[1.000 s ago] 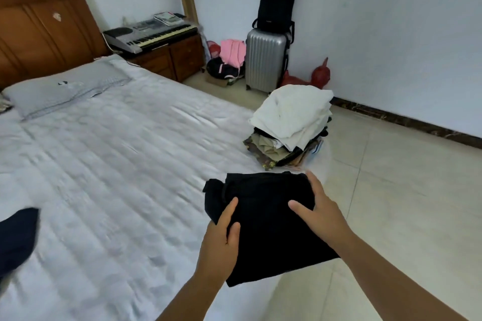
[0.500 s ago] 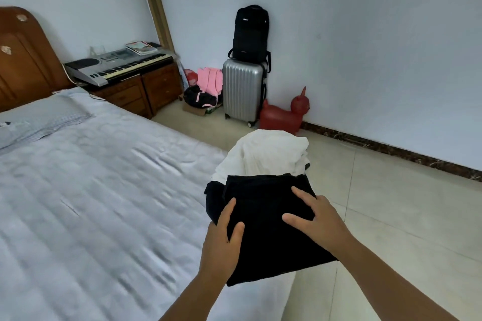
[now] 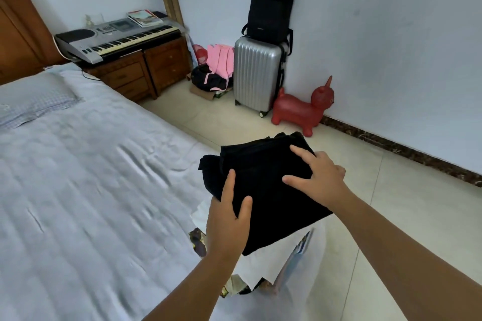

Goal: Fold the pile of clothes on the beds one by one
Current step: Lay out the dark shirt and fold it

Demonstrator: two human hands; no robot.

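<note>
Folded black garment (image 3: 263, 190): held up above the corner of the bed (image 3: 91, 190), directly over the stack of folded clothes (image 3: 260, 268), whose white top layer and patterned lower edges show beneath it. Whether the garment already touches the stack cannot be told.

Left hand (image 3: 227, 219): grips the near-left edge, thumb on top, other fingers hidden beneath the cloth. Right hand (image 3: 320, 177): fingers spread and nearly straight, lying flat on the upper face near the far-right side; it presses and does not pinch.

Handling, as judged: the cloth is soft, limp and light, with some bulk from several layers. A loose fold sticks out at the far-left corner and could slip open. It has no stiffness of its own, so support should stay under the bundle and on its top face together, with holds taken at opposite edges and not at one corner. It is not fragile and not slippery.

Containers: a silver suitcase (image 3: 257, 75) stands shut against the wall with a black backpack (image 3: 271, 2) on top; contents not visible. A wooden cabinet (image 3: 138, 70) beside the bed has its drawers shut and carries an electronic keyboard (image 3: 117, 39).
</note>
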